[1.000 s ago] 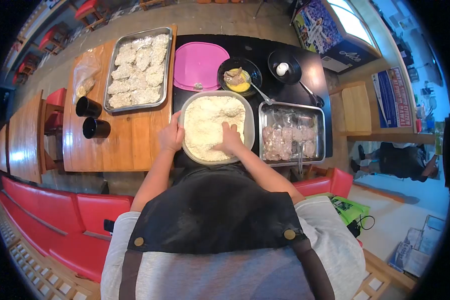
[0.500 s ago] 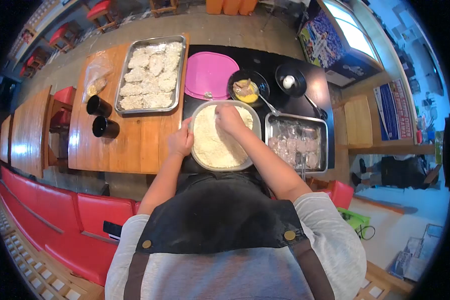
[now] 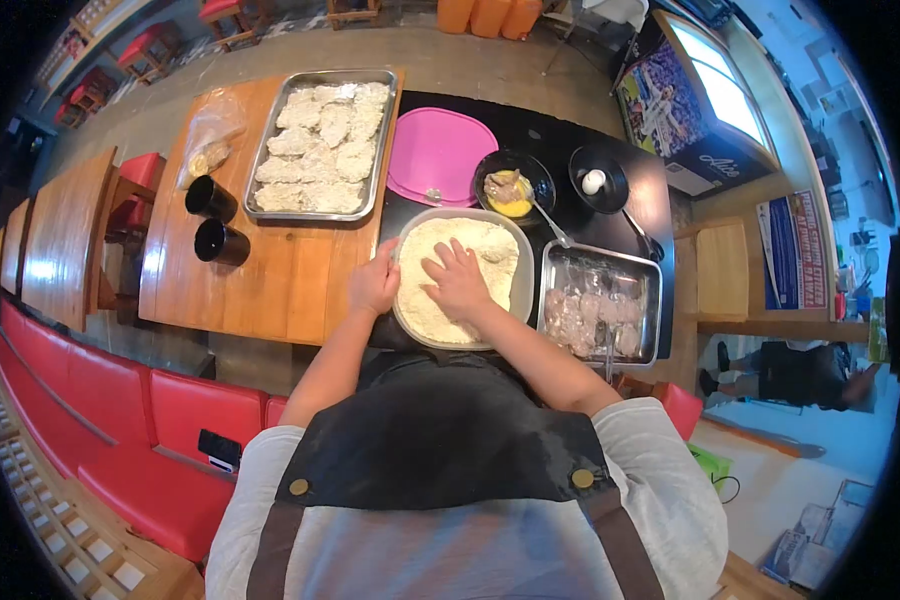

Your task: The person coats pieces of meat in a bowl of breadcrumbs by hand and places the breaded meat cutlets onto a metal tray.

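Observation:
My left hand [image 3: 374, 283] grips the left rim of a pale tub [image 3: 521, 318] filled with whitish breading [image 3: 500, 250]. Fingers spread, my right hand [image 3: 457, 284] lies flat on the breading. Behind the tub, a black bowl [image 3: 548, 180] holds yellow egg and a piece of meat, with a spoon [image 3: 553, 227] leaning out. To the right, a metal tray [image 3: 653, 310] contains raw meat pieces [image 3: 592, 318] and tongs. Coated pieces [image 3: 315, 155] fill a larger metal tray [image 3: 387, 120] at the back left.
A pink lid [image 3: 440, 152] rests behind the tub. Two black cups [image 3: 221, 243] and a plastic bag [image 3: 210, 135] are on the wooden table [image 3: 270, 290]. Toward the back right, a black pan [image 3: 610, 200] holds an egg [image 3: 593, 182]. Another person [image 3: 795, 372] is at far right.
My right hand went from spread, to closed above the breading near the back, to flat on it. My left hand stayed at the rim. The whole view has shifted slightly.

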A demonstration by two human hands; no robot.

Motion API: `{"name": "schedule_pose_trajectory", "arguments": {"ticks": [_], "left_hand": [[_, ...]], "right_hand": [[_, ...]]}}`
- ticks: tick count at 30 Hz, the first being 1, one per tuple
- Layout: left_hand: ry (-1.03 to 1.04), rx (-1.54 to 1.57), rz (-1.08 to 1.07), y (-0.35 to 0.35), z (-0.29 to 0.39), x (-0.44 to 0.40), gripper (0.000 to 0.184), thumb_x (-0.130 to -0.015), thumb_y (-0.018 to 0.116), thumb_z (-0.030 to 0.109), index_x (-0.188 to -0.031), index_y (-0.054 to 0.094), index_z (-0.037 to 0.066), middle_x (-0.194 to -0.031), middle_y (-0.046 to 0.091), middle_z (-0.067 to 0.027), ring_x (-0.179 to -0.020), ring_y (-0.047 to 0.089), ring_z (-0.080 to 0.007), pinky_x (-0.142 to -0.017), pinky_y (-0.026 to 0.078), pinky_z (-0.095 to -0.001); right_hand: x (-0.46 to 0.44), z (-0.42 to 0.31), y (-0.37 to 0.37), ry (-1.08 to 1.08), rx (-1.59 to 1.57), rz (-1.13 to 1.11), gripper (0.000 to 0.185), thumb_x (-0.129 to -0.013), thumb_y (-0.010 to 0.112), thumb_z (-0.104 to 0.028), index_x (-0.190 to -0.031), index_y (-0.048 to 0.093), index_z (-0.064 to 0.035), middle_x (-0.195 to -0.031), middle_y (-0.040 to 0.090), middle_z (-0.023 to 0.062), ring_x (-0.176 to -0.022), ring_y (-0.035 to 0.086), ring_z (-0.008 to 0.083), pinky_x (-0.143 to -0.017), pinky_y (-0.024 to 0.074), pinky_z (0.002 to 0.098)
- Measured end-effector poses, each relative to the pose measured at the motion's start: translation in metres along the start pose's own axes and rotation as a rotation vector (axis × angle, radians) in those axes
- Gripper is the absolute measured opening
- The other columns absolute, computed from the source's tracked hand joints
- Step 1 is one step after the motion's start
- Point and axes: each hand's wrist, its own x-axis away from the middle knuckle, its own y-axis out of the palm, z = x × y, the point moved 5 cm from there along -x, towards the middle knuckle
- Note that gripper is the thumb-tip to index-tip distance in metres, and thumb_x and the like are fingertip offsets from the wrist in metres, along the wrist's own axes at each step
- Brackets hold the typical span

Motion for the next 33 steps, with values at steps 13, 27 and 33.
{"name": "schedule_pose_trajectory", "arguments": {"ticks": [13,27,33], "left_hand": [[-0.003,-0.089,-0.038,-0.004,0.004,-0.001,0.046,-0.082,0.044,0.028,-0.127,0.041,0.017,-0.073,0.061,-0.0107,-0.064,0.059,-0.0351,-0.058,0.045,-0.0459],[0.049,-0.058,0.042,-0.005,0.003,-0.001,0.041,-0.083,0.044,0.026,-0.122,0.045,0.015,-0.070,0.061,-0.0114,-0.063,0.059,-0.0339,-0.056,0.045,-0.0446],[-0.026,-0.084,-0.041,-0.004,0.001,0.000,0.045,-0.081,0.046,0.027,-0.125,0.040,0.018,-0.076,0.064,-0.0114,-0.066,0.060,-0.0361,-0.062,0.046,-0.0477]], "right_hand": [[0.028,-0.004,-0.003,0.128,-0.122,0.043,0.060,-0.079,0.059,-0.039,-0.128,0.041,-0.0101,-0.136,0.032,0.0177,-0.129,0.024,0.0378,-0.102,0.0213,0.0548],[0.043,0.072,0.031,0.645,-0.992,-0.116,0.050,-0.066,0.072,-0.012,-0.111,0.053,0.0011,-0.094,0.062,0.0152,-0.083,0.061,0.0259,-0.077,0.0477,0.0333],[0.001,0.042,-0.050,0.431,-0.609,0.234,0.029,-0.066,0.069,-0.015,-0.091,0.063,-0.0017,-0.085,0.065,0.0170,-0.083,0.062,0.0307,-0.075,0.0476,0.0343]]}}
